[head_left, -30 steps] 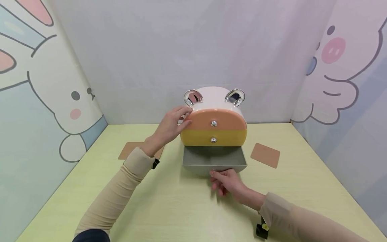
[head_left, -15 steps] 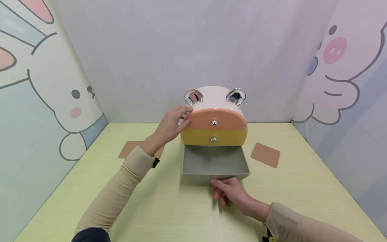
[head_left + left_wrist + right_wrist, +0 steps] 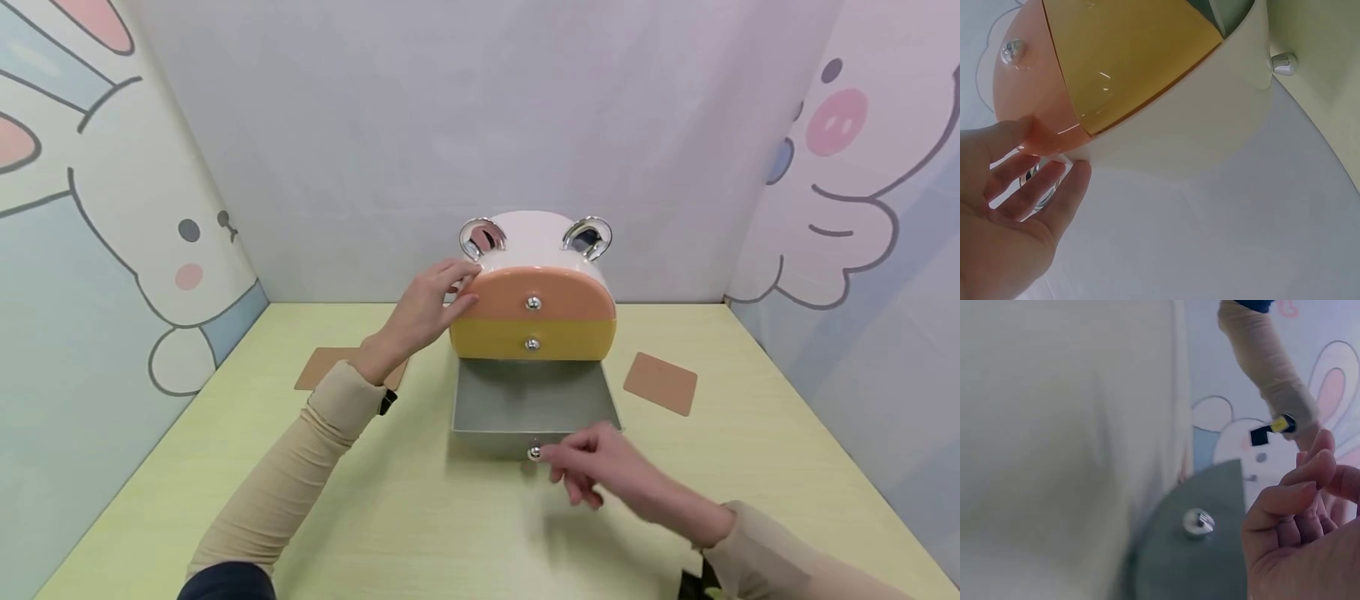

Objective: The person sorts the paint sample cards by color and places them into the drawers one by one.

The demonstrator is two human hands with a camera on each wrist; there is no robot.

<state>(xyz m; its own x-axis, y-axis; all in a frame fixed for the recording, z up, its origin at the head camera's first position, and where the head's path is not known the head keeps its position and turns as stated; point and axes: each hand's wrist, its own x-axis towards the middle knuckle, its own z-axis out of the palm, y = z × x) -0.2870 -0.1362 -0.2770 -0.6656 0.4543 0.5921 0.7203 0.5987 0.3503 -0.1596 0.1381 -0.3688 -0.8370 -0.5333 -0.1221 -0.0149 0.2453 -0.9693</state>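
A small toy-like drawer cabinet (image 3: 540,242) stands on the table, white on top with silver ear-shaped loops. Its orange drawer (image 3: 498,296) and yellow drawer (image 3: 487,340) are closed. Below them, the grey drawer (image 3: 487,400) is pulled out, and nothing shows inside it. My left hand (image 3: 427,304) holds the cabinet's upper left corner, its digits against the orange front and the white side. Beside the grey drawer's silver knob (image 3: 534,452) is my right hand (image 3: 615,471), loosely curled and holding nothing. The right wrist view shows its fingers (image 3: 1285,506) apart from the knob.
A brown flat rectangle (image 3: 660,383) lies right of the cabinet. Another brown rectangle (image 3: 318,367) lies to the left, partly covered by my left forearm. Walls with cartoon animals (image 3: 836,125) enclose the table (image 3: 420,517) at the sides and back.
The grey drawer has slid out farther toward me. My right hand has let go of its knob and moved right. My left hand stays on the cabinet.
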